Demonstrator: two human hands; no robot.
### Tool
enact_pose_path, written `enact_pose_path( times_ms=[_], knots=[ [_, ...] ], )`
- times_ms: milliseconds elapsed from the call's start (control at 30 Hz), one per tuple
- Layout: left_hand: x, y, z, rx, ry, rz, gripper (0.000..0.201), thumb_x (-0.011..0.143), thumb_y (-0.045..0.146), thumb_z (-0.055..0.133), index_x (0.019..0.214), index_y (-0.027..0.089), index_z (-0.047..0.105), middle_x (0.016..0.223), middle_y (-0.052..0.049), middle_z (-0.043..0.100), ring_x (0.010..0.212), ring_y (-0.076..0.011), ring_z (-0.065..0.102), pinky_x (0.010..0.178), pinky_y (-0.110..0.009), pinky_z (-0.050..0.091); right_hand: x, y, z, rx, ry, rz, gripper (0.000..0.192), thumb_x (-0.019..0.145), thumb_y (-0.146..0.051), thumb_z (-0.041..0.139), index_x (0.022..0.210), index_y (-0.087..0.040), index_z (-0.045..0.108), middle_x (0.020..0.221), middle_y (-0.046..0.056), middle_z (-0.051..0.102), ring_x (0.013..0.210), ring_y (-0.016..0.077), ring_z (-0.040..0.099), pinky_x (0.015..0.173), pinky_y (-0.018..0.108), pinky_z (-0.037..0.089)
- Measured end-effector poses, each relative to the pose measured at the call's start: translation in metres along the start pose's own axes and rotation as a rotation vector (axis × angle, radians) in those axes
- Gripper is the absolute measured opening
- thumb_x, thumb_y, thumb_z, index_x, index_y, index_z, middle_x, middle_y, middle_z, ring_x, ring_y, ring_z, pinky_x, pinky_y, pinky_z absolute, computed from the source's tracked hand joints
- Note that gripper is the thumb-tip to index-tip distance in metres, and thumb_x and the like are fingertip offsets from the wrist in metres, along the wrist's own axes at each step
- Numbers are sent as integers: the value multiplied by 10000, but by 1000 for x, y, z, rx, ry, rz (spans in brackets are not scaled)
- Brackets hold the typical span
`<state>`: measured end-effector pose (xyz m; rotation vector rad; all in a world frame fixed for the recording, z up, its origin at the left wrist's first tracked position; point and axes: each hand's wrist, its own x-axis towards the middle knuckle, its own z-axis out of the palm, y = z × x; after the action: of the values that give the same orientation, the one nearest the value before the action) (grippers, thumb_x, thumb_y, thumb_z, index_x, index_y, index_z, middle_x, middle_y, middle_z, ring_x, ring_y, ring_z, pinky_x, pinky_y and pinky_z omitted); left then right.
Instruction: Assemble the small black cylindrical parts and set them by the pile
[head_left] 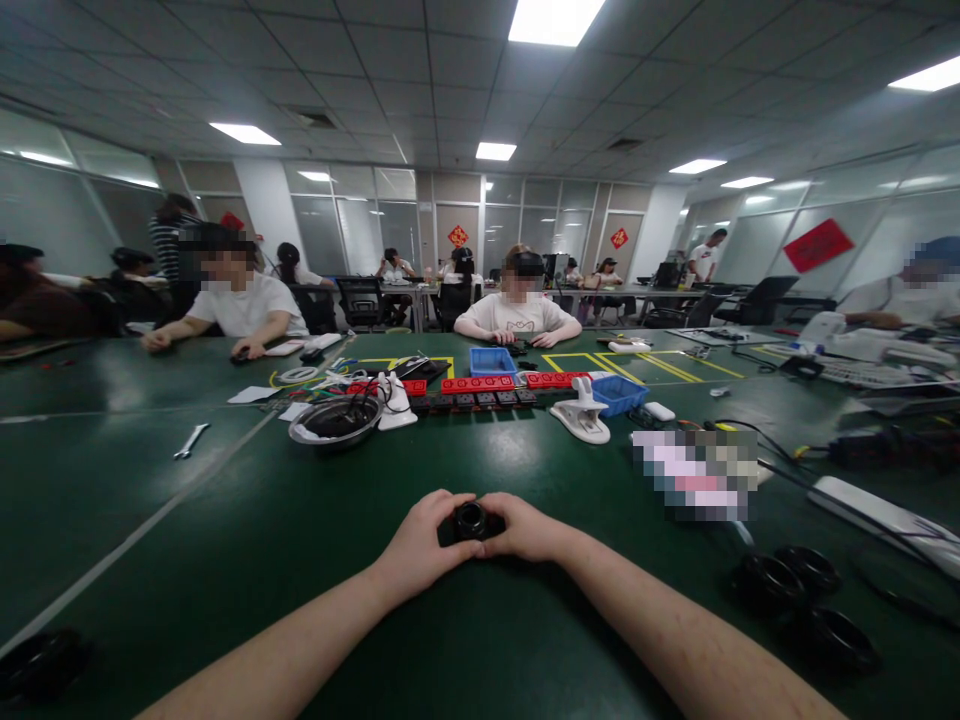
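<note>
Both of my hands meet over the green table (225,540), close to its front edge. Between them sits a small black ring-shaped part (470,521) with a round opening facing up. My left hand (421,545) grips its left side with curled fingers. My right hand (525,532) holds its right side in the same way. Whether the part rests on the table or is lifted just off it, I cannot tell.
Several black rings (795,585) lie to my right, with a white power strip (885,515) and cables beyond. Farther ahead are a metal bowl (335,420), red and black strips (480,392), blue bins (619,394) and a wrench (191,440). Other people sit opposite.
</note>
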<state>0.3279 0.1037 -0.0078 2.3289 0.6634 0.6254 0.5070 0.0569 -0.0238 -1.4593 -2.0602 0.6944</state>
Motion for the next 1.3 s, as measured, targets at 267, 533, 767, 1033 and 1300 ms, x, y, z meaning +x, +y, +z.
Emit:
enact_pose_path(
  times_ms=[267,533,767,1033,1300],
  knots=[
    [0,6,-1,-8,1,-16,354,664,309,610,1004,233,545,967,-41,521,940,-215,462,813,-333,381,-2,-4,-6,13,-56,-30,292,624,-266,650,885,-157,573,819,-1,558,743,140,505,663,236,387],
    [3,3,-2,-42,-63,-70,429,656,334,608,1064,238,519,870,-22,504,773,-175,488,668,-270,398,-2,-4,-9,99,-82,-14,251,628,-214,643,864,-156,579,788,-10,537,742,135,496,661,229,390],
    [5,4,-1,-37,-44,-77,398,625,351,627,997,230,553,827,-11,501,734,-166,477,613,-249,371,-2,-7,-7,294,-82,123,295,577,-214,676,837,-145,555,722,-31,530,667,111,485,600,214,381],
    [4,7,10,58,129,-199,361,584,352,654,891,189,559,860,-29,524,796,-205,501,654,-287,388,5,-8,8,13,114,263,381,458,-311,725,709,-158,482,657,-36,484,600,107,428,498,198,303],
    [8,0,18,115,276,-202,329,605,321,639,887,180,544,863,-30,528,826,-208,497,700,-307,392,9,-27,36,-511,402,379,254,657,-364,552,783,-147,516,808,90,564,789,233,501,693,345,321]
  ],
)
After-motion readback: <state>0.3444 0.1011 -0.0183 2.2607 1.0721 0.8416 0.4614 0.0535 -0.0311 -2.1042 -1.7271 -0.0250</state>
